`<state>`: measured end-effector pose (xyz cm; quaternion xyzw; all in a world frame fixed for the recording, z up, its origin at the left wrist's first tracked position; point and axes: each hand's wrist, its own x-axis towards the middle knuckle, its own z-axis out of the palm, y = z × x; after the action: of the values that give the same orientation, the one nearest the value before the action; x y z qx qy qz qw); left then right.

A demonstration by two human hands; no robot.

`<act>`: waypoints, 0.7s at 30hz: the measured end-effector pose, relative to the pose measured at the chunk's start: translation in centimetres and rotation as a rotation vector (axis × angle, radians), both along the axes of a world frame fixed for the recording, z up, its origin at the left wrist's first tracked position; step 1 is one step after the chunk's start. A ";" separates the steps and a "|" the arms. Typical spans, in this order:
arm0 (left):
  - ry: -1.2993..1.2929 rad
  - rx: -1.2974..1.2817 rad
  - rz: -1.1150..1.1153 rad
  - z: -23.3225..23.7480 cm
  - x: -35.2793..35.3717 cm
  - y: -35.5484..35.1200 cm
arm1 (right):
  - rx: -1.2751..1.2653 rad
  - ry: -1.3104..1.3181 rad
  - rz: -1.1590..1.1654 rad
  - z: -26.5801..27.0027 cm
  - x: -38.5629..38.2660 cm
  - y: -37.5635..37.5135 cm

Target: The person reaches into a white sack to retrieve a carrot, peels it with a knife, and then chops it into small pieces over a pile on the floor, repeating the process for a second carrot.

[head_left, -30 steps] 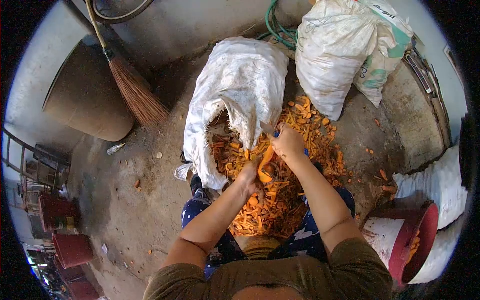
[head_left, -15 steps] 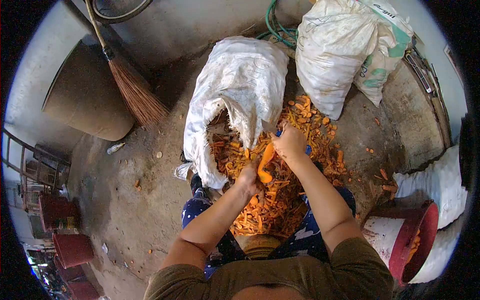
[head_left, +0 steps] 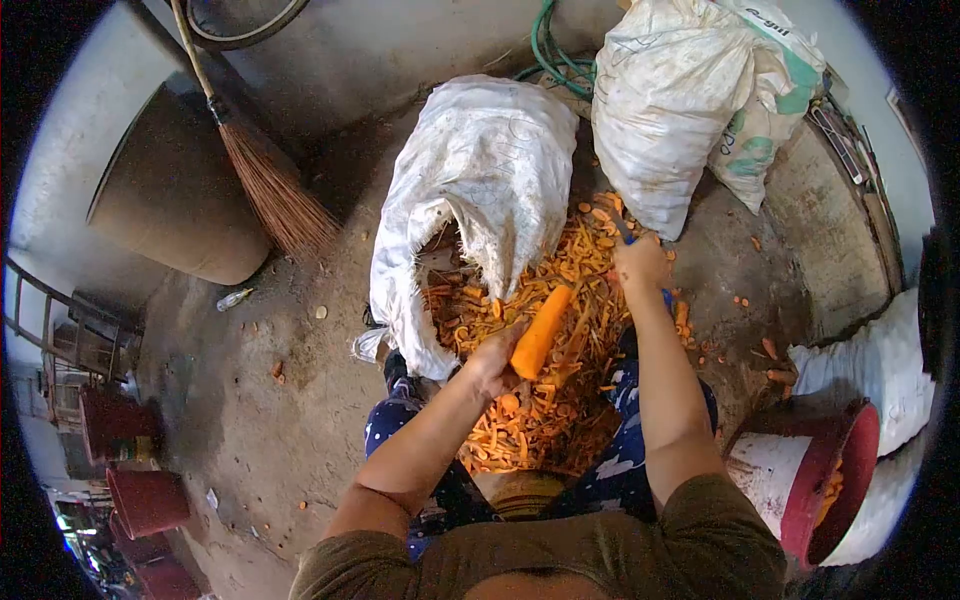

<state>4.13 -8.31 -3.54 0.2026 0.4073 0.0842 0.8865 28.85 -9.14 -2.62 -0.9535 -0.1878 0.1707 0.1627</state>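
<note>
A thick, peeled orange carrot [head_left: 542, 334] points up and away from my left hand [head_left: 494, 362], whose fingers are wrapped round its lower end. My right hand [head_left: 642, 264] grips a knife [head_left: 622, 227] with a blue handle; its blade points away from me, apart from the carrot. Beneath both hands spreads a heap of carrot peels and slices [head_left: 540, 425], lying between my legs. The open mouth of a white woven sack [head_left: 480, 145] faces the heap, with carrots and scraps partly inside its shadow.
Full white sacks [head_left: 670, 100] stand at the back right, near a green hose [head_left: 560, 60]. At right a red-rimmed bucket [head_left: 865, 450] lies tilted with orange pieces inside. A broom [head_left: 275, 185] leans by a large brown container [head_left: 175, 190]. Red buckets [head_left: 148, 497] stand at left.
My right hand with the knife has moved right and away from the carrot. The carrot has turned in my left hand, and more of its smooth orange side shows.
</note>
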 end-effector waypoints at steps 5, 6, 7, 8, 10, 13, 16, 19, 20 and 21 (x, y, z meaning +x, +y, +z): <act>-0.116 -0.036 0.053 -2.6 0.1 0.4 | 0.247 -0.111 0.350 2.2 -6.8 0.5; -0.077 -0.039 0.047 -2.1 0.4 0.3 | 0.234 -0.033 0.383 2.8 -7.7 0.4; -0.077 -0.038 0.046 -2.1 0.7 0.2 | 0.236 -0.033 0.382 2.6 -8.1 0.5; -0.090 -0.027 0.048 -2.2 0.8 -0.1 | 0.158 -0.087 0.484 2.1 -8.4 0.6; -0.103 -0.019 0.052 -1.5 1.0 -0.2 | 0.077 -0.141 0.587 1.9 -8.3 0.7; -0.001 0.077 0.000 -0.8 0.6 -0.2 | 0.026 -0.192 0.308 1.4 -4.9 1.0; -0.063 0.099 -0.076 -0.6 -0.1 -0.2 | 0.013 -0.118 0.130 2.5 -1.7 -0.3; -0.018 -0.089 0.111 0.8 0.2 0.0 | 0.100 -0.172 0.198 1.5 -2.4 0.6; -0.035 -0.107 0.128 1.4 0.4 0.1 | 0.216 -0.200 0.313 1.7 -4.1 0.1; -0.050 -0.126 0.143 1.7 0.4 0.0 | 0.261 -0.151 0.372 2.2 -5.8 0.1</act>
<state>4.53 -8.28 -1.88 0.1144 0.4028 0.1266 0.8992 23.08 -9.04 -0.43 -0.8834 -0.3924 0.1004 0.2358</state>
